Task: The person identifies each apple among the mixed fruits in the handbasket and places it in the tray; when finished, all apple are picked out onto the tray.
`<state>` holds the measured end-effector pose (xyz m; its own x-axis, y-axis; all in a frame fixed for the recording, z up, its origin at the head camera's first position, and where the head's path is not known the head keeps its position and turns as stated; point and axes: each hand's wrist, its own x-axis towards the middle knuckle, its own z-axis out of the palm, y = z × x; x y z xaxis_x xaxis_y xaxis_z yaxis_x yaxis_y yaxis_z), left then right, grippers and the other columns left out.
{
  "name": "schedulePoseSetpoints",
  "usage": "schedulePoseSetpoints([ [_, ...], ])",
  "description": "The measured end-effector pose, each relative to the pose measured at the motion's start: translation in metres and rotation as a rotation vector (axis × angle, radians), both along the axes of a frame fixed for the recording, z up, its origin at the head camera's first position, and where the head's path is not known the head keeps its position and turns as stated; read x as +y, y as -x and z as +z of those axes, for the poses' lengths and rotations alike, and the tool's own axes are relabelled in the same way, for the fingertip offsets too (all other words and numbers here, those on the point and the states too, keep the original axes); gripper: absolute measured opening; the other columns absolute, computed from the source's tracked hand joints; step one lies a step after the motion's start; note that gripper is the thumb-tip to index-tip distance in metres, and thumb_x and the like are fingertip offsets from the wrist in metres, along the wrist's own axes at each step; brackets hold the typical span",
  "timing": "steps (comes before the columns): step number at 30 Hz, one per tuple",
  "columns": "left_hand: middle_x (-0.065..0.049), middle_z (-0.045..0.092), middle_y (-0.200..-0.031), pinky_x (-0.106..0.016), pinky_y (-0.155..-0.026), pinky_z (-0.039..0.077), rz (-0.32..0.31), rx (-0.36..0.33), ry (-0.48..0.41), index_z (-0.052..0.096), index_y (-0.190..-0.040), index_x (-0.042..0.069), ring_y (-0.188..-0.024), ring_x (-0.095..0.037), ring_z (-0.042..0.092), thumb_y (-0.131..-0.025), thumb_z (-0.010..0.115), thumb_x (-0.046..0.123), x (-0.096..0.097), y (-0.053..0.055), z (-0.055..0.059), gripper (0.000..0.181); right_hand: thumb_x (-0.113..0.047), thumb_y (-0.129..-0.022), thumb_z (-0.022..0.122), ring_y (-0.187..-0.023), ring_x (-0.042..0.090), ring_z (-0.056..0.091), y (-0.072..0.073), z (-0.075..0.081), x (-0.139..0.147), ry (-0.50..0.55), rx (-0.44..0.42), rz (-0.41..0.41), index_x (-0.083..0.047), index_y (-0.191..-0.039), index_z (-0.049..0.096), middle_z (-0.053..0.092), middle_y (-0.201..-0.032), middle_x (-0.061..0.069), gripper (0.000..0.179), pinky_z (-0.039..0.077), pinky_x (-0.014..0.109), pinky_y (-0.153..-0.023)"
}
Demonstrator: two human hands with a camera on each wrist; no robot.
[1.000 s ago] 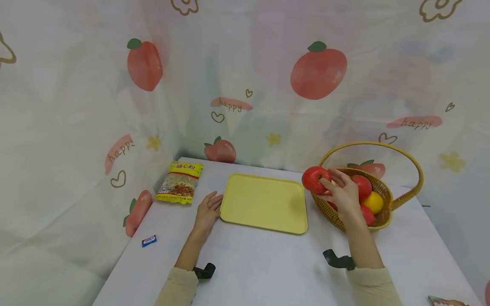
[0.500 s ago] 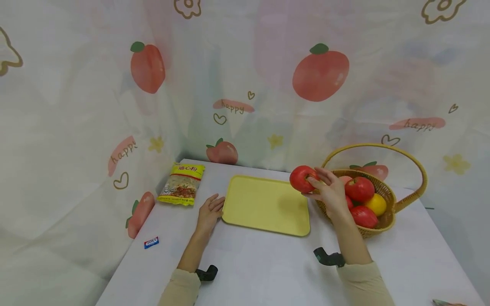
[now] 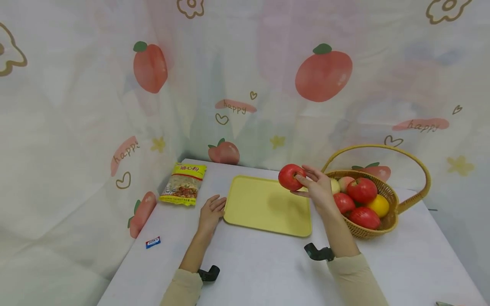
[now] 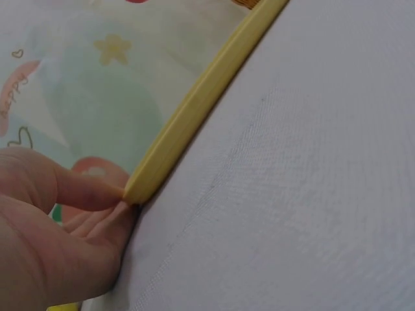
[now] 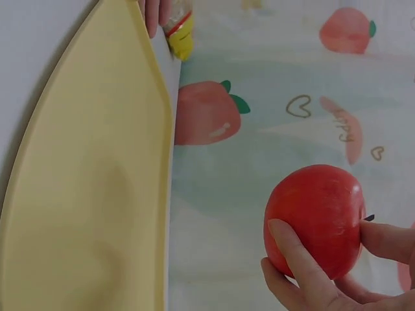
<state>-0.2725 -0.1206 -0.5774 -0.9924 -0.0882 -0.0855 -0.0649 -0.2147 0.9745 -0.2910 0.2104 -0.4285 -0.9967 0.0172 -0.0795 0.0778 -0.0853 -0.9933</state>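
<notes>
My right hand [image 3: 318,189] holds a red apple [image 3: 289,177] in the air above the right part of a yellow tray [image 3: 249,208]. In the right wrist view, the thumb is by the dark stem of the apple [image 5: 318,217] and the fingers wrap its other side. My left hand [image 3: 209,214] rests at the left edge of the tray, its fingers fairly straight. The left wrist view has the thumb touching the corner of the tray [image 4: 188,116], with the other fingers beside it, low at the table.
A wicker basket [image 3: 392,223] with a tall handle stands right of the tray, holding several red fruits, a yellow one [image 3: 379,205] and paler ones. At the back left lies a yellow food packet [image 3: 183,185]. A small blue-and-red wrapper [image 3: 152,242] lies at the left.
My right hand has carried the apple left from over the basket to over the tray, uncovering more fruit in the basket. My left hand stays at the tray's edge.
</notes>
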Motion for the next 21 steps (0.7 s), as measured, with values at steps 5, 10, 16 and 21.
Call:
schedulePoseSetpoints([
  [5,-0.035,0.052,-0.147,-0.045,-0.114,0.048,-0.001,0.012,-0.006,0.038,-0.153,-0.01,-0.14,-0.044,0.051,-0.092,0.05,-0.026,0.001,0.0,0.001,0.064,-0.006,-0.105,0.06,-0.141,0.045,0.045,0.005,0.0,-0.01,-0.01,-0.008,0.019,0.0,-0.159,0.034,0.034,-0.162,0.023,0.06,0.06,0.055,-0.09],
  [10,-0.033,0.053,-0.146,-0.045,-0.114,0.047,0.01,0.001,-0.012,0.04,-0.152,-0.009,-0.139,-0.042,0.052,-0.092,0.051,-0.026,0.001,0.0,0.004,0.063,-0.005,-0.105,0.06,-0.14,0.046,0.047,0.01,-0.002,-0.019,-0.007,-0.019,0.042,0.0,-0.159,0.034,0.036,-0.161,0.023,0.06,0.061,0.055,-0.09],
  [16,-0.036,0.052,-0.146,-0.046,-0.114,0.047,0.016,0.008,-0.011,0.037,-0.151,-0.012,-0.138,-0.044,0.052,-0.092,0.051,-0.026,0.002,0.0,0.003,0.063,-0.005,-0.104,0.062,-0.142,0.046,0.046,0.014,-0.007,-0.028,-0.003,-0.03,0.059,0.001,-0.159,0.035,0.037,-0.161,0.024,0.061,0.059,0.057,-0.092],
  [21,-0.036,0.052,-0.146,-0.046,-0.114,0.047,0.015,0.014,-0.014,0.035,-0.151,-0.012,-0.139,-0.045,0.051,-0.092,0.051,-0.026,0.002,0.001,0.001,0.063,-0.005,-0.104,0.062,-0.14,0.046,0.048,0.017,-0.01,-0.035,-0.004,-0.042,0.071,0.0,-0.159,0.036,0.039,-0.16,0.024,0.061,0.06,0.057,-0.09],
])
